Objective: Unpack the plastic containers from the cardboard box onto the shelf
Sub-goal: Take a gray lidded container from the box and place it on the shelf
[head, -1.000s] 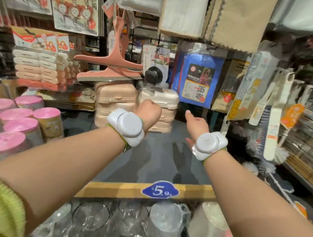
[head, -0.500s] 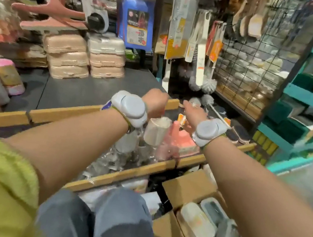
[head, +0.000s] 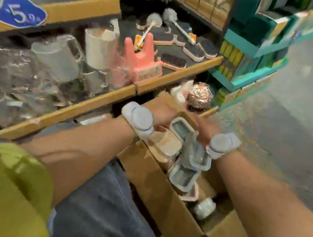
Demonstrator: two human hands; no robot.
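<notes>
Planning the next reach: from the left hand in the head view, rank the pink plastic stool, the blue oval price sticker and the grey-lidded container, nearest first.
From the left hand:
1. Grey-lidded container, right beside it, in the cardboard box.
2. Pink plastic stool, beyond, on the shelf.
3. Blue oval price sticker, far left, upper shelf edge.

Shop aisle, blurred. Dark shelving with wood-coloured front rails (head: 91,104); blue price sticker (head: 20,12) on the upper rail. Lower shelf: scrubbing brushes (head: 173,61), a pink plastic stool (head: 140,61), clear wrapped cups (head: 58,55). Teal display rack (head: 253,49) at right (packaged goods, unreadable). Speckled grey floor (head: 297,122).
</notes>
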